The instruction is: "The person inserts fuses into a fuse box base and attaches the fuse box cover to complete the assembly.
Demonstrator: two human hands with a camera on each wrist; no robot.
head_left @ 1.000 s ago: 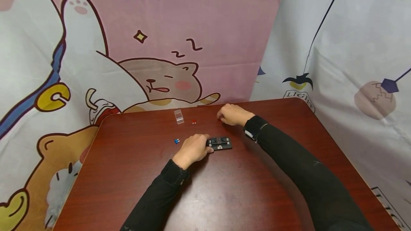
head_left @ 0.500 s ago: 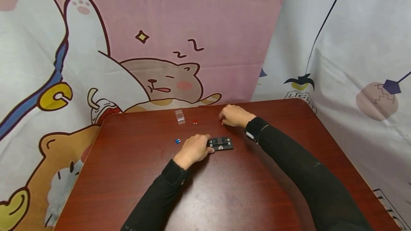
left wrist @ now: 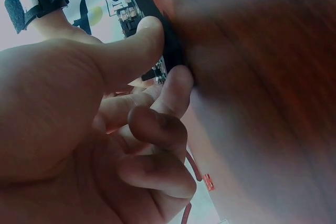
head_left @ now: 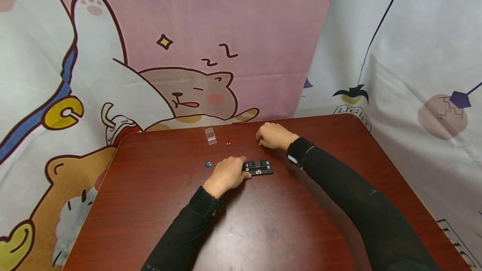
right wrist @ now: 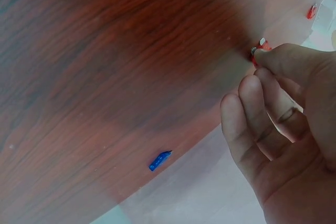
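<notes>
A black fuse block (head_left: pixel 258 167) with metal terminals lies on the table in the head view. My left hand (head_left: pixel 227 173) grips its left end, thumb on one side and fingers on the other, as the left wrist view also shows. Beyond it, near the far edge, my right hand (head_left: pixel 276 136) pinches a red blade fuse (right wrist: pixel 264 44) at the tips of thumb and finger. The fingers hide most of that fuse; its metal prongs show. A second red blade fuse (head_left: pixel 228 142) lies to the left of the right hand.
Left of the left hand lies a blue blade fuse (head_left: pixel 208 164). A small clear plastic box (head_left: pixel 211 136) stands near the far edge of the brown table (head_left: pixel 158 204). Another blue fuse (right wrist: pixel 160 160) shows near an edge in the right wrist view. A printed cloth (head_left: pixel 263 32) hangs behind.
Both hands keep nearly the same places. The right fingers shift slightly at the red fuse, and a little of it now shows under them. The fuse block stays put.
</notes>
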